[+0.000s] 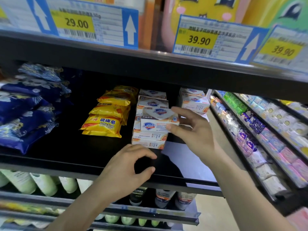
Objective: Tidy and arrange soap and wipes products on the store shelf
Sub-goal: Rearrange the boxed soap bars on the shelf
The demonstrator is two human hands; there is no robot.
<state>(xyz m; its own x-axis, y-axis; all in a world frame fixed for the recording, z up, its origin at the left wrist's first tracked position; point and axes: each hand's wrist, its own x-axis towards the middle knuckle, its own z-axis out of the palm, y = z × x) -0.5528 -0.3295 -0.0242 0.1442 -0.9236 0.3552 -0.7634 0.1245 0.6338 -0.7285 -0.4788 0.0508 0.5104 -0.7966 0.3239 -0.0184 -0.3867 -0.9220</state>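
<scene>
On a dark store shelf [50, 157], blue wipes packs [28, 114] lie at far left and yellow sulfur soap packs [106, 120] beside a stack of white soap boxes [150, 139]; the left hand [126, 170] hovers just below the stack, fingers curled round nothing, while the right hand [191, 129], nearer, pinches a white soap box [158, 120] at its right end, long axis running left to right atop the stack
</scene>
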